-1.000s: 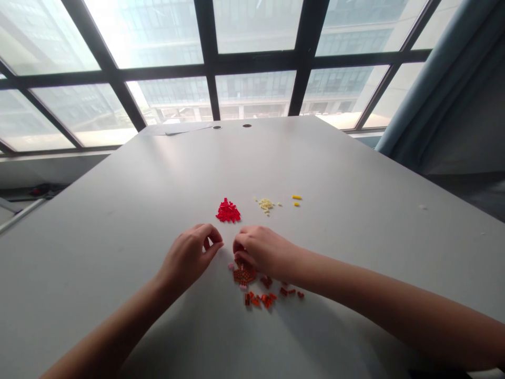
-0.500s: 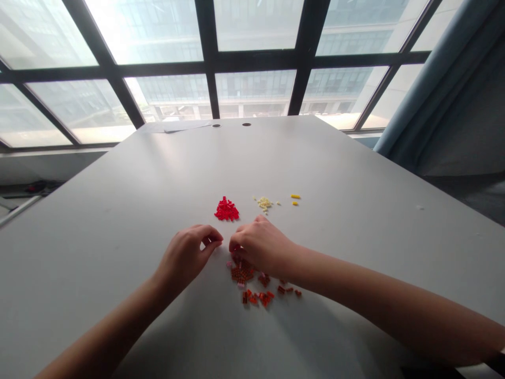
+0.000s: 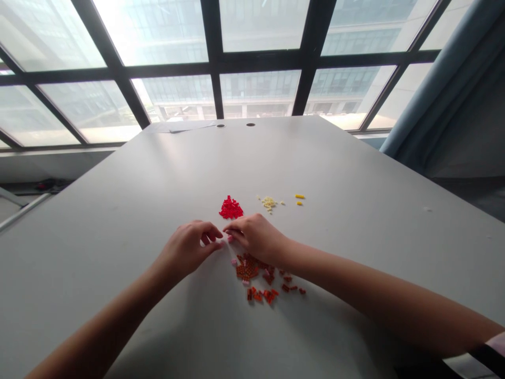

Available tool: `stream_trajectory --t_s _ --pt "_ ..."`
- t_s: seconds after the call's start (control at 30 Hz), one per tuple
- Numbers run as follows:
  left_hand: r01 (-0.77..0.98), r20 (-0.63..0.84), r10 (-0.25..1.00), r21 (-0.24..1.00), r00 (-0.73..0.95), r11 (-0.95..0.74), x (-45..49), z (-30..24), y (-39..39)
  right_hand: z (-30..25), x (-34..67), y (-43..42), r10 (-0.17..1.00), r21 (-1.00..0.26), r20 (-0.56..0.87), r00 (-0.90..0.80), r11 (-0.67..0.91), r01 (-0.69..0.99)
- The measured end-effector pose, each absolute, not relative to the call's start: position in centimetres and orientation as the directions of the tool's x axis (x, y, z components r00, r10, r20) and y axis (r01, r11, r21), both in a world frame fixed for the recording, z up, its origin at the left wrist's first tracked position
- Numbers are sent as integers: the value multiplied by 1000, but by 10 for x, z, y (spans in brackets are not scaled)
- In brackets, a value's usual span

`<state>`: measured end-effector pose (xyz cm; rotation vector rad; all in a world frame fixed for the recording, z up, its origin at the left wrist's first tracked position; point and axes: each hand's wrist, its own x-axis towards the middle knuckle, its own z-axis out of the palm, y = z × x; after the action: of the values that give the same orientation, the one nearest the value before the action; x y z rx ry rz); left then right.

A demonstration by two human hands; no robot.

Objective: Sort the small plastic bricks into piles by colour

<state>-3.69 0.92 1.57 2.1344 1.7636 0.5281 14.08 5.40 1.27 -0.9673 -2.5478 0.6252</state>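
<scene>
A black-framed window (image 3: 256, 63) glows behind a white table (image 3: 158, 173), beside a blue curtain (image 3: 430, 95).

left hand (image 3: 184, 248) curled | right hand (image 3: 256, 237) curled, palm down | hands just apart

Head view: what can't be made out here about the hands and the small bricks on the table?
Left hand and right hand: their curled fingers hide the palms, so whether either holds a brick cannot be told.
Orange bricks: too small to count or to tell their shapes.
Pale yellow pieces: too small and far off to tell their shapes.
Striped sleeve: cut off by the view's bottom right corner.
</scene>
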Motion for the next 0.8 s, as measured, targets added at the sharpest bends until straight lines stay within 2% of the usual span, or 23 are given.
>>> stream_trajectory --t_s 0.1,0.3,0.43,0.53,0.67,0.8 --pt "881 64 983 436 173 -183 -41 17 10 13 145 54 711 -560 166 -683 638 528" --pt "888 103 979 414 174 -201 -37 11 12 12 148 53 700 -498 197 -687 675 545" --pt "901 161 977 389 137 -191 -35 9 11 13 148 51 692 -574 188 -697 654 493" --pt "886 184 973 416 136 -203 -35 8 11 12 149 51 725 -623 181 -665 608 492" --pt "843 175 965 473 194 -255 -33 9 12 9 151 49 704 -648 227 -673 626 435" --pt "853 197 965 460 171 -245 -34 15 12 13 157 42 707 -658 271 -653 631 411"
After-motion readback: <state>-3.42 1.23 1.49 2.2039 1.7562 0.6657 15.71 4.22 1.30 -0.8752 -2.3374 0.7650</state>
